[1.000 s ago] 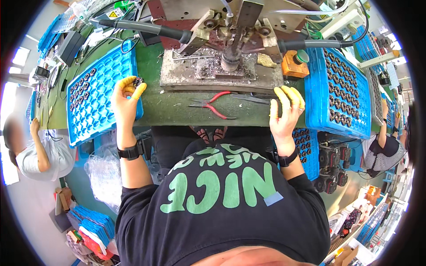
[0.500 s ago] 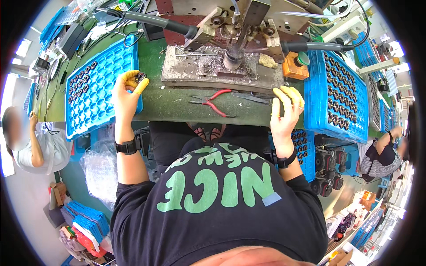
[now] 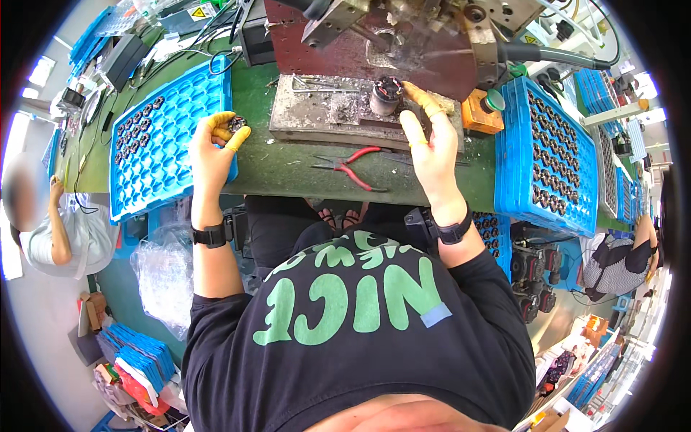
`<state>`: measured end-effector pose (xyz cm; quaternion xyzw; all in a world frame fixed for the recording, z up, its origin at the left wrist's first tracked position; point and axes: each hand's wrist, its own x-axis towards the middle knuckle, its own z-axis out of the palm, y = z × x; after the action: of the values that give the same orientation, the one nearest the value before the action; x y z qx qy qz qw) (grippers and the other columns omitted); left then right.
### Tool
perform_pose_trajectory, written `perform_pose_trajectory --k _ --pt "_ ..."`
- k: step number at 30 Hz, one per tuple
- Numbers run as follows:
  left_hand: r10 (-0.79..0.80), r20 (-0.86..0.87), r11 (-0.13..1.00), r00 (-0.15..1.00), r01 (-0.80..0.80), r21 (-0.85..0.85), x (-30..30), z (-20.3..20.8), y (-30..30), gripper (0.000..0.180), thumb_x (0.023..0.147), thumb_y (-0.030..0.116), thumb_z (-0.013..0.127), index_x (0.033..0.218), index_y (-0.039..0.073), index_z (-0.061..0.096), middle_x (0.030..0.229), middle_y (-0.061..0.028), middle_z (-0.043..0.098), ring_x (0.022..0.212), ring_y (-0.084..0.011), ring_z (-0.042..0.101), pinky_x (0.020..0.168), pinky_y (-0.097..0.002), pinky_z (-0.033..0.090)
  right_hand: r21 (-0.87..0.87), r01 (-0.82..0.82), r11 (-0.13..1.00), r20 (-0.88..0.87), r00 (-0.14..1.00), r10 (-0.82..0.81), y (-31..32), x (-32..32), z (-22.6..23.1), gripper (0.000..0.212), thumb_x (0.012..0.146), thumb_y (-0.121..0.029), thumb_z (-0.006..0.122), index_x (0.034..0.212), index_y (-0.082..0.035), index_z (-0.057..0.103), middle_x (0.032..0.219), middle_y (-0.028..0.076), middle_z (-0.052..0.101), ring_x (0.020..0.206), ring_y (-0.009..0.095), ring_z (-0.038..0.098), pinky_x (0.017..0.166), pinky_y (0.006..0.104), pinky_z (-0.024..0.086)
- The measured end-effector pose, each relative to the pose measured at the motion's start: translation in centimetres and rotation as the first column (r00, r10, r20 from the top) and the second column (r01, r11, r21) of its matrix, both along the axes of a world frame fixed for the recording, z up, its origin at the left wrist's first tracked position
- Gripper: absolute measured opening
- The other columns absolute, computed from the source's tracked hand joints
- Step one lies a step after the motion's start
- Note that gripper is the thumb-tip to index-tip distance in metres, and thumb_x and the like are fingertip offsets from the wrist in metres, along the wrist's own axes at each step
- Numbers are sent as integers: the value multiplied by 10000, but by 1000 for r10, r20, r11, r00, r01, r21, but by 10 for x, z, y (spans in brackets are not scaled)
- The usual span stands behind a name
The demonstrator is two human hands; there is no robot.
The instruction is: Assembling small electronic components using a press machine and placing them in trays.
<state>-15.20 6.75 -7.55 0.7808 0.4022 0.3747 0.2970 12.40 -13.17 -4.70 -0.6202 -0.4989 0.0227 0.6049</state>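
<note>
My left hand pinches a small dark ring-shaped part, seemingly a motor stator, over the near right corner of the left blue tray. Yellow covers wrap several fingertips on both hands. A similar dark part sits upright on a round metal post in the middle of the metal base plate. Beside that post, my right hand has thumb and forefinger apart, the forefinger tip right by the part; whether it touches cannot be told. The machine's head stands raised above, partly blurred.
Red-handled pliers lie in front of the base plate, with tweezers alongside. An orange block with a green lid stands right of it. Stacked blue trays hold rows of dark parts. Co-workers sit at both sides.
The machine's head has risen off the post, baring the dark part there. My right hand has moved left and away from me to the post. My left hand still holds its part.
</note>
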Motion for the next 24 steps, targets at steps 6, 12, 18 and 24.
perform_pose_trajectory --k 6,12,18,24 --pt "16 -55 997 998 -12 75 3 5 -2 372 732 137 834 1058 48 678 872 -20 645 676 -101 533 651 -221 444 -8 53 999 -21 998 -53 11 -4 23 415 770 -143 792 1140 -9 658 1106 132 677 1064 236 621 956 344 456" --pt "-2 -25 999 1000 3 37 15 15 -2 374 771 147 804 1119 81 685 898 -2 654 748 -81 563 675 -222 448 10 117 993 61 991 -117 -3 6 35 392 719 -114 824 1079 -41 687 1073 98 670 1028 214 609 930 328 456" --pt "-331 23 934 943 325 148 104 78 -59 403 723 266 825 1063 85 708 986 -72 665 902 -200 638 805 -305 497 11 156 988 -116 981 -153 -40 6 23 371 782 -65 783 1126 -27 649 1047 49 634 956 121 589 857 260 474" --pt "-409 57 885 911 381 268 151 76 -69 429 712 272 836 1073 78 706 1027 -64 676 882 -184 648 773 -296 509 4 219 976 -85 972 -218 -70 10 8 389 783 -47 774 1144 -20 634 1068 58 630 992 149 588 919 287 456"
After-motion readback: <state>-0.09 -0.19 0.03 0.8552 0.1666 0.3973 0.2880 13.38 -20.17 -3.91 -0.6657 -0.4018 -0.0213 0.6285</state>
